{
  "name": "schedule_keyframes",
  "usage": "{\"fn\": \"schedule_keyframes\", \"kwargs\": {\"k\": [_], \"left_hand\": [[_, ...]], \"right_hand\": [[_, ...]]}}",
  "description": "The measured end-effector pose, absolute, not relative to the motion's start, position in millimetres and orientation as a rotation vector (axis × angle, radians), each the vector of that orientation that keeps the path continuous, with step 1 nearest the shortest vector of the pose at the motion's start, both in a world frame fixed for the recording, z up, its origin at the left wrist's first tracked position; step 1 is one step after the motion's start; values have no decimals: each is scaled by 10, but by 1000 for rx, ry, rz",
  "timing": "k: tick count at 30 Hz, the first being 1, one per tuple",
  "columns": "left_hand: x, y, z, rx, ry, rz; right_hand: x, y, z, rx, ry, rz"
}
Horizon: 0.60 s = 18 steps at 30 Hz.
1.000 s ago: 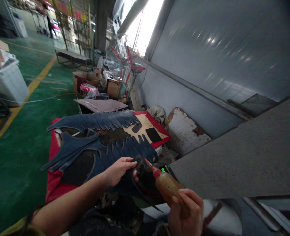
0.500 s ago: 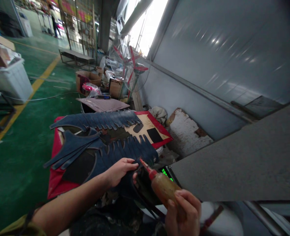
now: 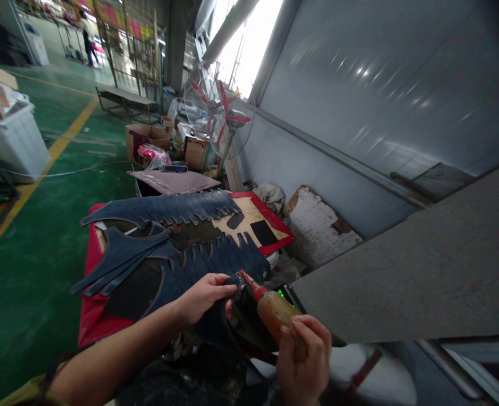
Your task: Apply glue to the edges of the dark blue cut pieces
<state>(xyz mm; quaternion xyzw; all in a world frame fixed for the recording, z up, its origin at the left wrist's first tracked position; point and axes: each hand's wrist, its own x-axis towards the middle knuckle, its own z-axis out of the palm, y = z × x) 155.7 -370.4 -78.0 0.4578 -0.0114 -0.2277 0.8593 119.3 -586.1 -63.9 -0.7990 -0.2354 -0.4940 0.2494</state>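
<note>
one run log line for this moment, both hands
left hand: holding dark piece | right hand: holding amber bottle | red nozzle: at dark piece, contact unclear

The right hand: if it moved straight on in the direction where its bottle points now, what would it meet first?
Probably the dark piece held in the left hand: the bottle in the right hand points its red nozzle there. The nozzle may already touch it; depth is unclear.

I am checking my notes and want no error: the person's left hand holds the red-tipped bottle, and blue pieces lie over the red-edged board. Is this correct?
Not fully: the head view shows the right hand holding the red-tipped bottle. Blue pieces do lie over the red-edged board.
</note>
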Motion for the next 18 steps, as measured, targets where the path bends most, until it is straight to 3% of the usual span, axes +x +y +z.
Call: {"fn": "schedule_keyframes", "kwargs": {"k": [4, 11, 18], "left_hand": [[1519, -3624, -833, 1388, -253, -229], [1500, -3456, -908, 1927, -662, 699], [1496, -3445, -952, 2007, -686, 918]], "right_hand": [[1229, -6117, -699, -2070, -304, -1271], [1174, -6338, -790, -2101, -296, -1034], [1128, -6089, -891, -1735, 112, -618]]}}
